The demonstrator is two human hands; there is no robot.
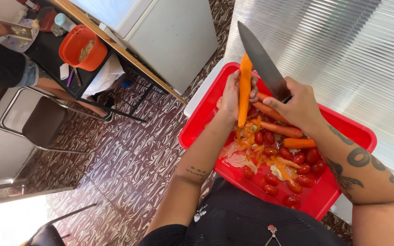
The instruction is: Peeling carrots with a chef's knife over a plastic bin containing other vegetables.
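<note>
Seen from the head camera: a left hand grips one peeled orange carrot upright above a red tray, while the right hand closes around one large knife beside it. Three more carrots (plus over a dozen cherry tomatoes and peelings) lie below.

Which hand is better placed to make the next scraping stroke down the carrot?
The right hand. It already grips the large knife, blade lying against the upright carrot. The left hand is wrapped around that carrot above the red tray, so it can only steady it.
</note>
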